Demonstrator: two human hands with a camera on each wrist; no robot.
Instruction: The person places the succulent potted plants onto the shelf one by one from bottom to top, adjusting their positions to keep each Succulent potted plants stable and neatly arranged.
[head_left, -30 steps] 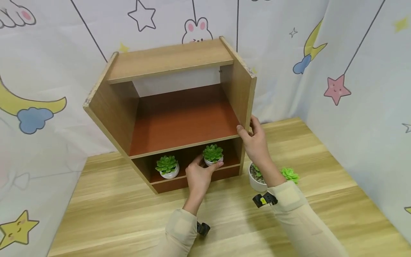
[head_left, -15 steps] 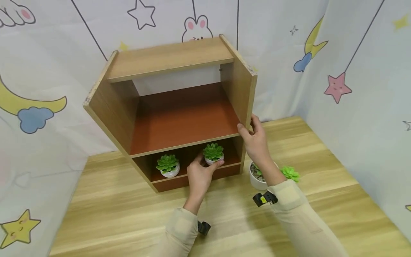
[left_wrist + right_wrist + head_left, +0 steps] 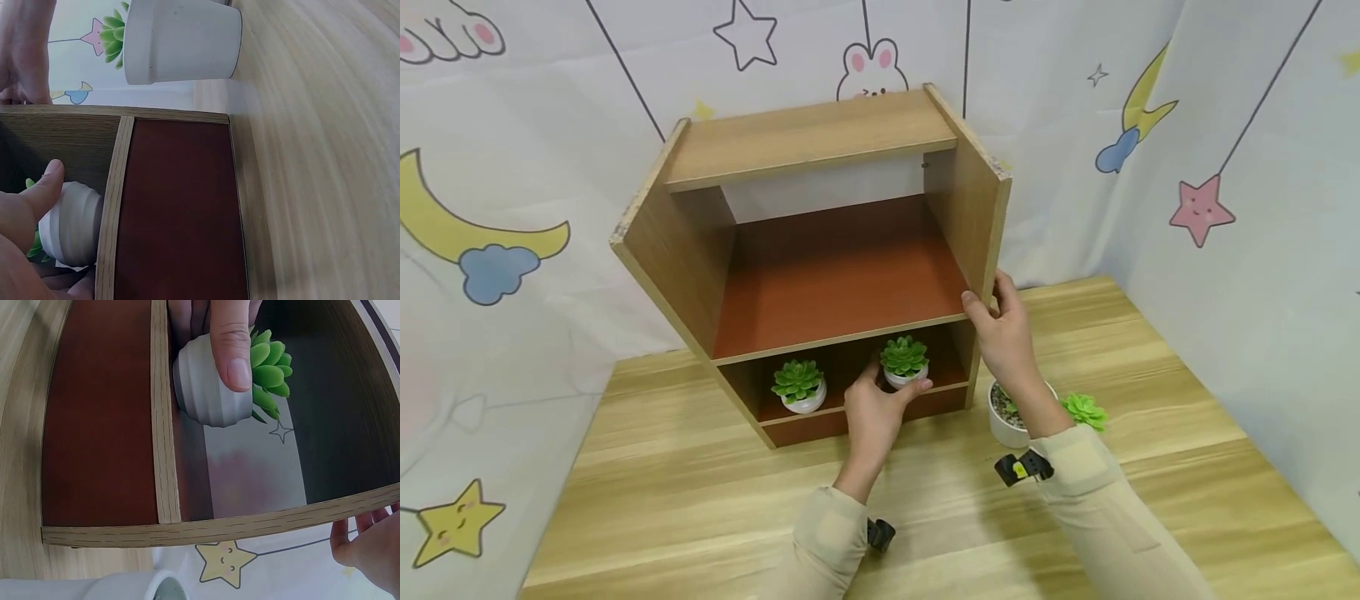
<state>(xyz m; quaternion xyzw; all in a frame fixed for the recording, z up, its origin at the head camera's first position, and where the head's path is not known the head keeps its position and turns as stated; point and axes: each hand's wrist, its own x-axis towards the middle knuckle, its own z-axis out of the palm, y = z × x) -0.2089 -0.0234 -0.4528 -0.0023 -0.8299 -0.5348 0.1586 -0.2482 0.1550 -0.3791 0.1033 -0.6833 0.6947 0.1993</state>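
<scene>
My left hand (image 3: 874, 417) holds a small potted succulent (image 3: 904, 358) inside the low compartment of a wooden shelf unit (image 3: 842, 275). Its thumb lies across the front of the ribbed white pot (image 3: 209, 384), and fingers reach behind. The pot sits at or just over the compartment floor; I cannot tell which. A matching succulent (image 3: 798, 383) stands to its left in the same compartment. My right hand (image 3: 1006, 337) grips the front edge of the right side panel, thumb inside and fingers round the outer face. Part of those fingers is hidden behind the panel.
A larger white pot (image 3: 1007, 421) with pebbles stands on the wooden table (image 3: 700, 517) right of the unit, partly behind my right forearm. Bright green leaves (image 3: 1084, 411) show beyond that forearm. A cartoon-print cloth (image 3: 1060, 125) hangs behind and at the sides.
The head view has shifted slightly, so everything sits a little further right in it. Both hands keep their hold, and the pots and shelf unit stay in place.
</scene>
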